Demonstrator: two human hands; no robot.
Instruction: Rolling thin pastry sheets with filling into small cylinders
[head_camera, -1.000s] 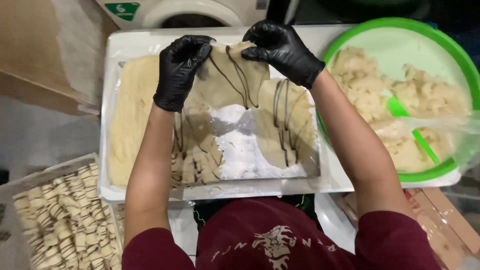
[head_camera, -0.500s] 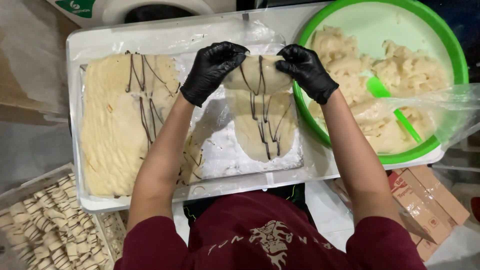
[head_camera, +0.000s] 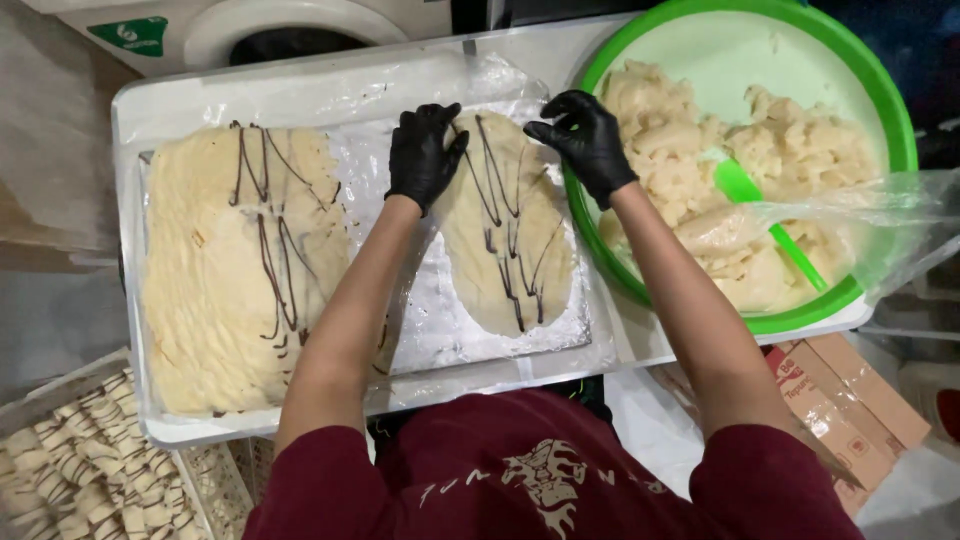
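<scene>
Cream dough sheet (head_camera: 510, 225) with dark brown stripes, green bowl (head_camera: 890, 110), black-gloved hands

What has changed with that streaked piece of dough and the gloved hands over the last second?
The oval dough sheet with dark streaks, held up by both hands a second ago, now lies flat on the floured tray. The left hand and right hand still touch its top edge, spread wider apart. The large dough slab, the green bowl of dough lumps and its green spatula stayed put.
</scene>
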